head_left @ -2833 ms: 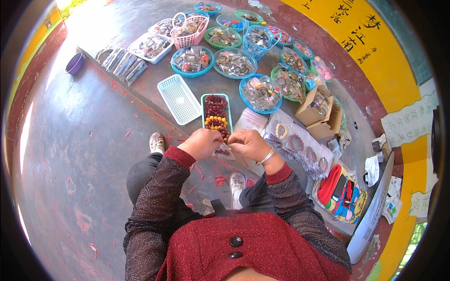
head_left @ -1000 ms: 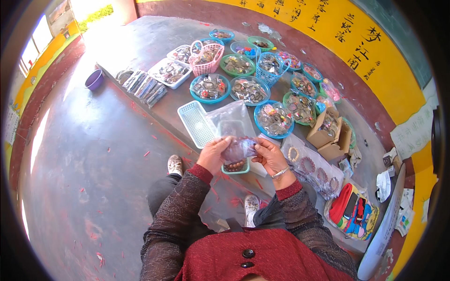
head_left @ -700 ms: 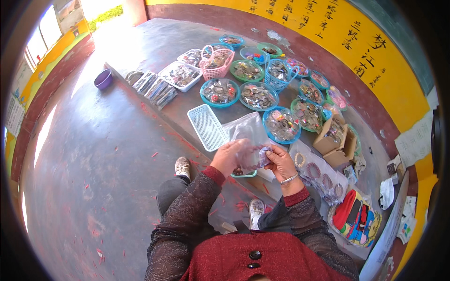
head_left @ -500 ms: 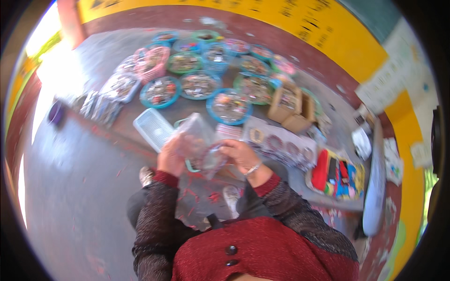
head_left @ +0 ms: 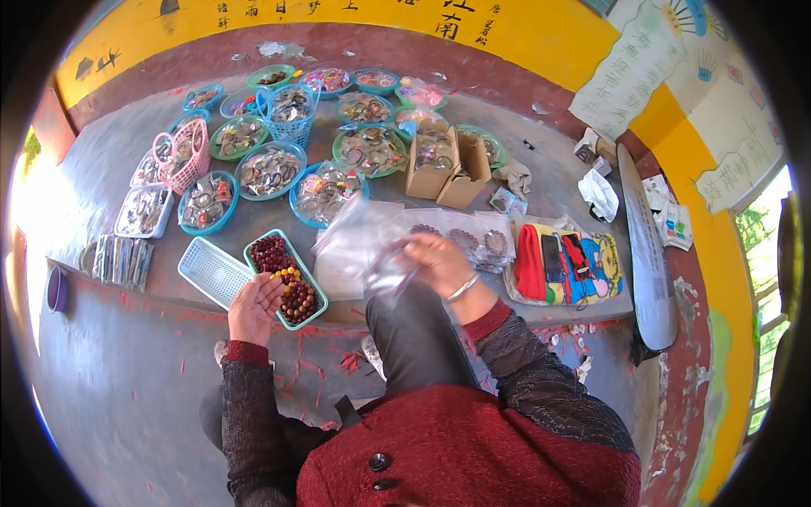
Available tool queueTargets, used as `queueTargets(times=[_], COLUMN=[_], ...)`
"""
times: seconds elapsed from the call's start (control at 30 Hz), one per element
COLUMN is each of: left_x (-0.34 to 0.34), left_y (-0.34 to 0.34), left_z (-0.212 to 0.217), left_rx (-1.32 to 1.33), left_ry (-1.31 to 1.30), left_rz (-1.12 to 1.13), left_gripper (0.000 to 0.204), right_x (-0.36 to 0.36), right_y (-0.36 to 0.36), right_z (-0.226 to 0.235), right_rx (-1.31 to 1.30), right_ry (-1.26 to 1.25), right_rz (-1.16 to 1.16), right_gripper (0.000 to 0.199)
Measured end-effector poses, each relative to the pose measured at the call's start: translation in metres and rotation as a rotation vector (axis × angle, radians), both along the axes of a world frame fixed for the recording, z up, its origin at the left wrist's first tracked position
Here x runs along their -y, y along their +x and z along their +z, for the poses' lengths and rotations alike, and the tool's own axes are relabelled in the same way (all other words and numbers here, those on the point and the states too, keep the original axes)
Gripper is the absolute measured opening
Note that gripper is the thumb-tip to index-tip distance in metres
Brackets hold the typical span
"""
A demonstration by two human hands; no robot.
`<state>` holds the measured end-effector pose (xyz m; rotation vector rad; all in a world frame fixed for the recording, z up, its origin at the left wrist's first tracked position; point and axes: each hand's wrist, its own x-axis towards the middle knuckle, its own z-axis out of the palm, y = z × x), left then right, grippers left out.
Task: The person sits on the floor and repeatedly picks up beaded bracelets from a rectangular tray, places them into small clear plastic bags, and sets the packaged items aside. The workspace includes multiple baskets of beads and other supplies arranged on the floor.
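Note:
In my right hand (head_left: 441,272) is a blurred clear plastic bag (head_left: 361,237), pinched at its right side; something dark shows near the fingers, too smeared to name. My left hand (head_left: 255,308), fingers stretched out and seemingly with nothing in them, is at the near left edge of a pale green basket (head_left: 314,322). Dark red bead bracelets (head_left: 269,253) fill the basket's far part. Brown bead bracelets (head_left: 299,301) lie nearer, with some yellow beads (head_left: 287,275) between. Left of it stands a pale slotted basket (head_left: 203,264), with nothing seen inside.
Several round baskets of bagged trinkets, such as a blue one (head_left: 318,196), stand farther back. Beyond the bag, bagged bracelets (head_left: 465,241) lie in a row. A colourful folded cloth pack (head_left: 568,264) and cardboard boxes (head_left: 432,173) are to the right. A purple bucket (head_left: 57,290) is far left.
My left hand has let go of the plastic and moved left to the bead basket. My right hand keeps the bag, now farther right of the left hand. The view has shifted.

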<state>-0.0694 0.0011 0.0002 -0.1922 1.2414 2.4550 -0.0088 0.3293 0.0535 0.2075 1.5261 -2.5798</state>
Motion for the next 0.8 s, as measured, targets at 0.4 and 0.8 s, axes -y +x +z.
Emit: queueTargets(times=[0.4, 0.8], left_x=[0.005, 0.004], left_y=[-0.003, -0.008], left_z=[0.006, 0.011], left_rx=[0.055, 0.035], left_ry=[-0.066, -0.088], left_rz=[0.026, 0.009], left_gripper=[0.026, 0.025], right_x=[-0.095, -0.066], right_y=[-0.106, -0.132], right_z=[-0.095, -0.222], right_rx=[0.200, 0.575], right_ry=[-0.060, -0.064], right_rz=[-0.568, -0.777], right_gripper=[0.006, 0.013])
